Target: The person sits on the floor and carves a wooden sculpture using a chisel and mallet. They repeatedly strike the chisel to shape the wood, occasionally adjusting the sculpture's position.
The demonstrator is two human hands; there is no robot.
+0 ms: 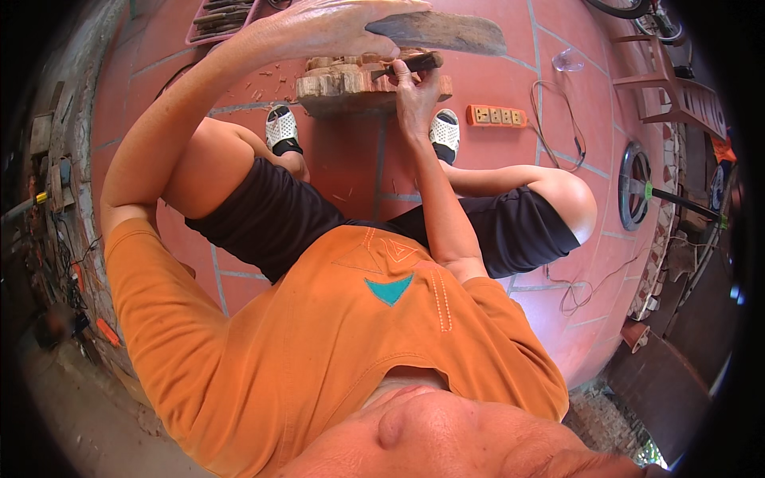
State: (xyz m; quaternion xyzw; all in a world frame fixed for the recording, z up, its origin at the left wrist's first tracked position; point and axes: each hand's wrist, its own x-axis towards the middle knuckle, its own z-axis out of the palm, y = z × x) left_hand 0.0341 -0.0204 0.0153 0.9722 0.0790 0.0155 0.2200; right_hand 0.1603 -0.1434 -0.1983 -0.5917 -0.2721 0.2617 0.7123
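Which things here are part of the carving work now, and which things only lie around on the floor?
In use:
- wooden mallet, raised in the left hand
- chisel, held by the right hand
- carved wood block, between the feet

Lying about:
- orange power strip with its cable
- pink plastic chair
- wood chips
- round metal wheel

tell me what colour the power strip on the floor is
Orange, with pale sockets; the power strip lies on the red tiles, clearest in the head view.
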